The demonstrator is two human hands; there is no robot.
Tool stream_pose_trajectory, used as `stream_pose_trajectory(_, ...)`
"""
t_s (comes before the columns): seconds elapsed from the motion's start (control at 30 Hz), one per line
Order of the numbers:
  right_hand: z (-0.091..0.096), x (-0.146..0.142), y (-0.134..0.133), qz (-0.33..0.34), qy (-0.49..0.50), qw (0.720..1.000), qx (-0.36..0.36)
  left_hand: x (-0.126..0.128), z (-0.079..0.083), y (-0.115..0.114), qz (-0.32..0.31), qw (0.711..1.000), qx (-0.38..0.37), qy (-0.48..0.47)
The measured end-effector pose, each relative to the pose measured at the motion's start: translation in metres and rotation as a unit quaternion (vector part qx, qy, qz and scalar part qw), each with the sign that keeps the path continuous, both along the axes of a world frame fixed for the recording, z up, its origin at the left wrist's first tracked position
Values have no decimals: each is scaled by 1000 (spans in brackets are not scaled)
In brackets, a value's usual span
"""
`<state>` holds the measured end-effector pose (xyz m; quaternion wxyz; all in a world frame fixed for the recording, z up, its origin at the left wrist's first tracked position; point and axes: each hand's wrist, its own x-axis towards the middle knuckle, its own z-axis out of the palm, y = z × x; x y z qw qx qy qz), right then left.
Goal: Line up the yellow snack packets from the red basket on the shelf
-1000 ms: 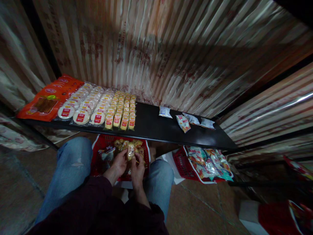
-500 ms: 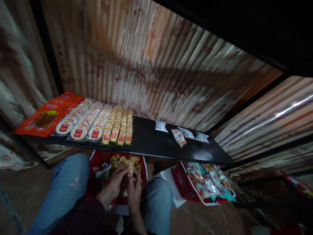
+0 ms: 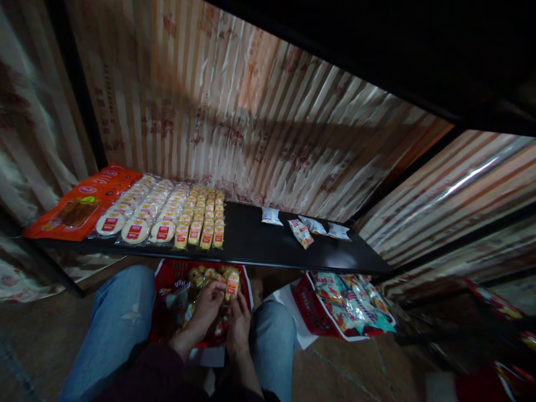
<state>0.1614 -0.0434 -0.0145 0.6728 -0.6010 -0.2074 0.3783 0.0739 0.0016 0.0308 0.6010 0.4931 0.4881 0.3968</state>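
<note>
Above the red basket [image 3: 156,324] between my knees, I hold a small yellow wrapped snack cake [image 3: 231,283] with its red and white label facing up. My left hand [image 3: 209,304] pinches its left side, and my right hand [image 3: 239,322] grips its lower end. More packets in gold and clear wrap [image 3: 201,274] lie in the basket beneath, partly hidden by my hands. On the black shelf [image 3: 251,241] ahead, matching yellow snack cakes [image 3: 206,237] stand in neat rows. Left of them are rows of round white packaged biscuits [image 3: 135,230].
An orange snack bag [image 3: 79,204] lies at the shelf's left end. Several small sachets [image 3: 300,232] are scattered on its right half. A second red basket [image 3: 307,304] full of snack bags sits on the floor to the right. A dark upper shelf [image 3: 377,56] hangs overhead.
The snack cake has been turned so that its label now shows, and it has moved slightly right. My fingers have shifted around it. The camera view has swung a little.
</note>
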Motion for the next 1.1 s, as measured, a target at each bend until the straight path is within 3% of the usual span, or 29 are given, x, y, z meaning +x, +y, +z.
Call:
stream_pose_trajectory(0.17, 7, -1, 2, -18, 96, 995, -5, 4, -16, -2, -24, 998, 49, 31)
stream_pose_trajectory(0.33, 2, 3, 1, 3, 94, 995, 23, 10, -23, -5, -19, 996, 75, 41)
stream_pose_trajectory(0.6, 12, 14, 1, 28, 12, 999, 15, 14, 0, -5, -32, 998, 50, -20)
stream_pose_trajectory(0.77, 25, 21, 2, 1, -106, 994, -37, 20, 8, 2, -29, 997, 64, -38)
stream_pose_trajectory(0.87, 31, 23, 6, -19, -177, 984, -26, 23, 8, 10, -31, 996, 74, -31)
stream_pose_trajectory(1.1, 43, 39, 51, -34, -171, 985, -6, 33, 31, 50, -28, 993, 116, 22)
